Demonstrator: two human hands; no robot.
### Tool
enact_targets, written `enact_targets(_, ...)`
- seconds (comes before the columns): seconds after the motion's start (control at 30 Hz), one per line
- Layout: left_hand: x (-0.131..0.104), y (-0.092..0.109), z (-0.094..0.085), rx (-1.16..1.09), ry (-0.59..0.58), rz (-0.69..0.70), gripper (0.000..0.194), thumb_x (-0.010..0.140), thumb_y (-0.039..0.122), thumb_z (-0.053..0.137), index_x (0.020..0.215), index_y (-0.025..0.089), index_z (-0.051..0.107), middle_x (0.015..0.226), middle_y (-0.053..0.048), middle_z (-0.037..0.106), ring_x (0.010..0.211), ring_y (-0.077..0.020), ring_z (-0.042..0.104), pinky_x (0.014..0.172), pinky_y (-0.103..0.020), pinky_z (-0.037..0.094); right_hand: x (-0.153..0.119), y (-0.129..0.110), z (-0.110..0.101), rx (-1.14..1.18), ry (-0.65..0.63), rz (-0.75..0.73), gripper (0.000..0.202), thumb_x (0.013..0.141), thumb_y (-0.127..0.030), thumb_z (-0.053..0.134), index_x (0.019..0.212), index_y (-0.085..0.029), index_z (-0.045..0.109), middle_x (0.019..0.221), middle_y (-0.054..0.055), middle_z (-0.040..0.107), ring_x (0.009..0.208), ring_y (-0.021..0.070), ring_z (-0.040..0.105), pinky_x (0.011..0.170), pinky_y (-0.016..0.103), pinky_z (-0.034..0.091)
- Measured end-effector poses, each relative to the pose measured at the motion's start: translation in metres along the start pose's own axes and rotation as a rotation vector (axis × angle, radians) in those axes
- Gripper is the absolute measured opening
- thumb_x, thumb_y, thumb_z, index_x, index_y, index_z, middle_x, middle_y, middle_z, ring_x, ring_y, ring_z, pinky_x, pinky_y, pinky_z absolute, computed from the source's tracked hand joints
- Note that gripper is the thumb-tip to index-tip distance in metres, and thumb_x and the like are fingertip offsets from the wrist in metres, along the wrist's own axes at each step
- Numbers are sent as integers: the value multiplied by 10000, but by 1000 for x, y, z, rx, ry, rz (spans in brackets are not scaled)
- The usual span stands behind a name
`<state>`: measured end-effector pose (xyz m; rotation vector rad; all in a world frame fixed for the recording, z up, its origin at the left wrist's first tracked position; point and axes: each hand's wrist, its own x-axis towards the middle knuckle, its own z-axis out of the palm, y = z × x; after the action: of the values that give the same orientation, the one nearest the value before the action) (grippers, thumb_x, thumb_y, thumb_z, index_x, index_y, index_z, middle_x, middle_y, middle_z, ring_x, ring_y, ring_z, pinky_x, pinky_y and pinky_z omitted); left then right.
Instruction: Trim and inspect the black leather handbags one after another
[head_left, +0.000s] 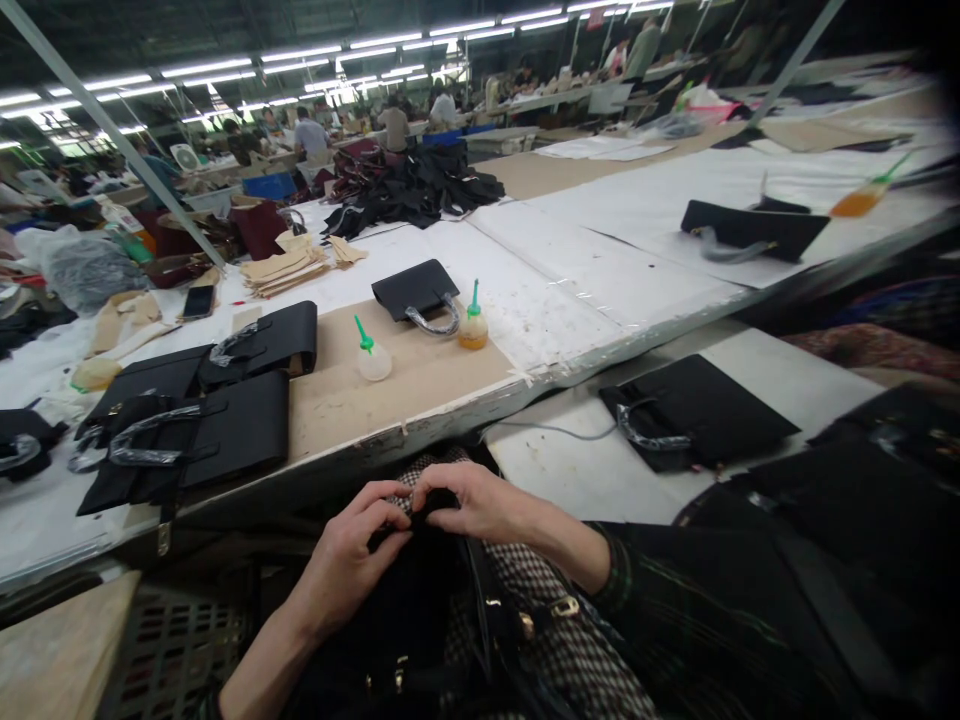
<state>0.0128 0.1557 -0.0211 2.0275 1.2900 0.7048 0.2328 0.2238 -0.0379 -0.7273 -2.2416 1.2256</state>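
Note:
A black handbag with gold-coloured metal fittings lies across my lap, on checked cloth. My left hand pinches the far edge of the bag, thumb and fingertips pressed together. Right beside it, my right hand grips the same edge with thumb and forefinger, the two hands' fingertips almost meeting. Whatever small part sits between the fingertips is too dark to make out. Dark straps with gold-coloured hardware run down the right of the bag.
Ahead stands a long white worktable bearing black handbags with wrapped handles. Glue bottles with green nozzles, one clear and one amber, stand on brown board. A plastic crate is low left; another handbag lies on the right.

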Motion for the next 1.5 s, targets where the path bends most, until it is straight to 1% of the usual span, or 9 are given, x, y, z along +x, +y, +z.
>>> enact_targets(0.17, 0, 0, 2, -51, -2, -49, 49, 889, 190, 566, 847, 216, 568, 1222, -70, 598, 1085, -189, 606, 952, -307, 475, 2, -2, -6, -91, -106, -63, 336, 783, -67, 620, 1037, -272, 703, 1048, -17, 665, 972, 164, 620, 871, 258, 442)
enact_targets(0.33, 0, 0, 3, -207, 25, -171, 177, 849, 193, 606, 819, 223, 433, 1201, -57, 612, 984, -167, 636, 893, -291, 509, 5, -9, -10, -252, -154, -58, 277, 813, -152, 659, 1044, -301, 692, 1055, -19, 642, 943, 166, 619, 817, 246, 440)
enact_targets(0.43, -1, -1, 2, -206, -3, -190, 163, 839, 178, 607, 831, 220, 450, 1160, -45, 631, 970, -166, 628, 893, -287, 492, 6, -13, -10, -345, -169, -66, 171, 821, -189, 679, 972, -266, 693, 1024, -9, 644, 892, 162, 625, 767, 242, 436)
enact_targets(0.53, -2, 0, 0, -163, -32, -227, 125, 840, 184, 612, 898, 222, 509, 1019, -15, 662, 893, -161, 620, 830, -265, 482, 7, -14, -10, -360, -178, -90, 131, 839, -271, 699, 969, -260, 694, 1016, -10, 640, 875, 161, 630, 744, 244, 434)
enact_targets(0.67, -3, 2, 0, -131, -57, -271, 163, 857, 222, 621, 1007, 232, 560, 912, 17, 674, 831, -160, 629, 771, -247, 473, 6, -11, -8, -285, -133, -64, 137, 845, -304, 712, 979, -273, 709, 1032, -26, 652, 920, 153, 636, 796, 238, 442)
enact_targets(0.83, -3, 4, 0, -65, -101, -281, 197, 886, 288, 618, 1081, 273, 641, 1038, 31, 725, 943, -179, 668, 845, -249, 472, 2, -4, 0, -239, -25, -3, 39, 847, -264, 706, 867, -232, 714, 974, -18, 694, 904, 151, 644, 796, 232, 454)
enact_targets(1.0, -4, 3, -3, -29, -126, -300, 228, 910, 324, 596, 1127, 303, 663, 1104, 50, 737, 1012, -180, 676, 895, -241, 462, 0, 3, 9, -183, 75, -15, 37, 847, -247, 706, 863, -214, 709, 971, 6, 721, 894, 157, 657, 801, 240, 467)
enact_targets(1.33, -17, 8, -5, 66, -158, -359, 276, 922, 358, 565, 1186, 299, 625, 1105, 38, 737, 1012, -195, 682, 871, -244, 464, 0, 6, 17, -142, 130, -13, 55, 819, -159, 666, 836, -210, 675, 955, 3, 725, 870, 159, 659, 794, 244, 479)
enact_targets(1.5, -10, 13, -5, 51, -152, -348, 314, 983, 410, 426, 1201, 292, 618, 1145, 20, 719, 1037, -189, 665, 880, -235, 446, 0, 6, 15, -42, 118, -81, 82, 810, -121, 655, 818, -200, 674, 997, 15, 714, 907, 159, 661, 830, 256, 486)
